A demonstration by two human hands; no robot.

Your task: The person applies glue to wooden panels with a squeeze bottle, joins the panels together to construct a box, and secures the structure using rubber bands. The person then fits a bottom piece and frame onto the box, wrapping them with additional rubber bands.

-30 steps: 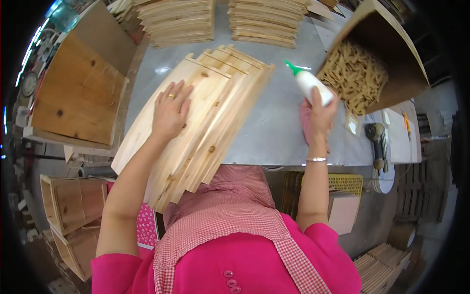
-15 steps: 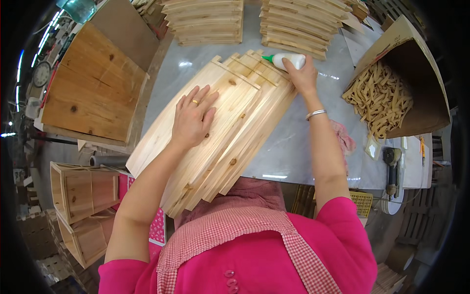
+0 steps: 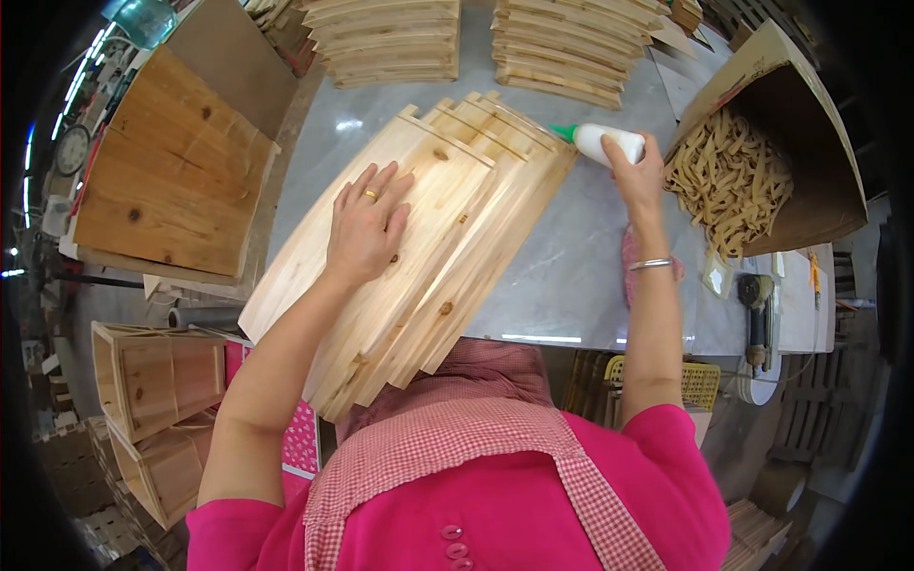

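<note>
A fanned stack of pale wooden panels (image 3: 433, 205) lies aslant on the grey table, its near end jutting past the front edge. Each panel shows a groove across its far end. My left hand (image 3: 367, 224) rests flat on the top panel, fingers spread. In my right hand (image 3: 640, 181) is a white squeeze glue bottle (image 3: 609, 145) with a green nozzle. The bottle lies nearly level, its tip pointing left at the far right corner of the lowest visible panel. Whether the tip touches the wood I cannot tell.
Two piles of curved wooden slats (image 3: 386, 43) stand at the table's far side. On the right, a cardboard box (image 3: 828, 171) tips out tan strips (image 3: 733, 181). A pink cloth (image 3: 630, 266) and a power tool (image 3: 757, 319) lie nearer. Wooden boxes (image 3: 162, 381) stand at lower left.
My right hand has moved right with the glue bottle, from above the grooved ends to the stack's right corner. My left hand stays on the top panel.
</note>
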